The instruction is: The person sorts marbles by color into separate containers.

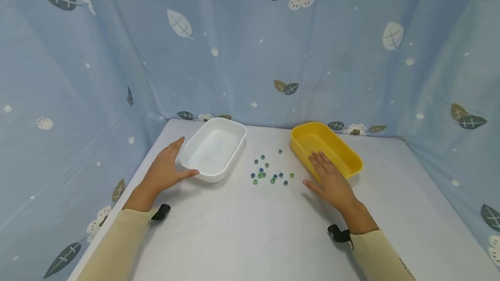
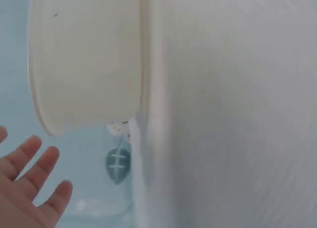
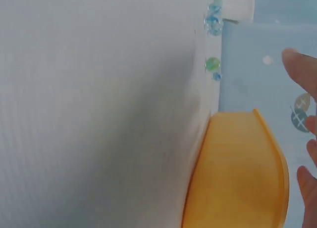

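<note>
Near the white tray (image 1: 215,145) and yellow tray (image 1: 333,145) respectively, left hand (image 1: 163,171) and right hand (image 1: 332,187) spread, contact unclear.

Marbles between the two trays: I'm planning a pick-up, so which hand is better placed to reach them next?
Probably the right hand: in the head view its thumb looks close to the nearest marbles, and its wrist camera shows several. The left hand looks farther off, by the white tray.

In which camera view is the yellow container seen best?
The head view: it shows the yellow container from above, inside and rim visible, though the right hand covers part. The right wrist view shows its outside, cut off at the picture's bottom edge; the left wrist view shows none of it.
</note>
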{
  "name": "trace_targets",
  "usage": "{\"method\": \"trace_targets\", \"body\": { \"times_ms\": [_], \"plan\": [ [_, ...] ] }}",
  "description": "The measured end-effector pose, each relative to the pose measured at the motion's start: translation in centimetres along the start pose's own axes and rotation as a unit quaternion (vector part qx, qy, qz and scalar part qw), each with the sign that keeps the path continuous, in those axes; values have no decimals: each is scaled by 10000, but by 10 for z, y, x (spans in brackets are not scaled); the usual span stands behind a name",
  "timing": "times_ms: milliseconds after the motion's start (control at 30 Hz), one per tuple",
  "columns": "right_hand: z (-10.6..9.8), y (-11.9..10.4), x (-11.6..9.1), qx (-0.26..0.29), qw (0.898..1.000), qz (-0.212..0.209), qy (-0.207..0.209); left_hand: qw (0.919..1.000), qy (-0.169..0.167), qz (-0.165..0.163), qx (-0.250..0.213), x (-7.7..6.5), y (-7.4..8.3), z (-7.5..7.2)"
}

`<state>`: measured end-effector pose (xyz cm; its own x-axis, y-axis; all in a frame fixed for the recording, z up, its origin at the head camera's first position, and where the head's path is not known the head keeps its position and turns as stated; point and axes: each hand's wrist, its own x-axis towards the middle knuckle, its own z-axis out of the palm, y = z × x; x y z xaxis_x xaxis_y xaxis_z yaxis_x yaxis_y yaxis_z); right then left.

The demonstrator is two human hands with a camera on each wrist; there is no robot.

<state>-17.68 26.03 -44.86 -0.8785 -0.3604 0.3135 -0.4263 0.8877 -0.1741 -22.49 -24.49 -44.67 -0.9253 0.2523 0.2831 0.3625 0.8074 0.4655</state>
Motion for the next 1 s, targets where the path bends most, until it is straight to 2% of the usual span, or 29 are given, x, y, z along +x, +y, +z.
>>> {"method": "trace_targets", "body": {
  "times_ms": [67, 133, 300, 367, 433, 533, 600, 733, 833, 1000],
  "plan": [
    [0, -2, 1, 156, 9997, 70, 155, 9978, 219, -321, -538, 3, -8, 3],
    [1, -3, 1, 248, 9992, 137, 269, 9895, 427, -506, -1284, 3, -16, 5],
    [8, -10, 3, 399, 9973, 207, 588, 9509, 716, -619, -2946, -5, -36, 9],
    [10, -14, 5, 546, 9954, 223, 757, 9363, 730, -596, -3384, -8, -42, 11],
    [12, -17, 6, 686, 9935, 337, 845, 9252, 653, -578, -3693, -10, -47, 14],
    [16, -21, 9, 891, 9916, 548, 760, 9167, 505, -584, -3919, -11, -51, 19],
    [19, -22, 13, 1046, 9900, 577, 751, 9182, 418, -583, -3896, -9, -52, 21],
    [27, -27, 18, 1636, 9819, 443, 842, 9262, 308, -602, -3709, -10, -54, 25],
    [34, -28, 23, 2080, 9745, 567, 626, 9319, 217, -560, -3578, -10, -53, 24],
    [43, -29, 27, 2538, 9626, 904, 271, 9433, 50, -621, -3261, -11, -32, 11]
  ]
}}
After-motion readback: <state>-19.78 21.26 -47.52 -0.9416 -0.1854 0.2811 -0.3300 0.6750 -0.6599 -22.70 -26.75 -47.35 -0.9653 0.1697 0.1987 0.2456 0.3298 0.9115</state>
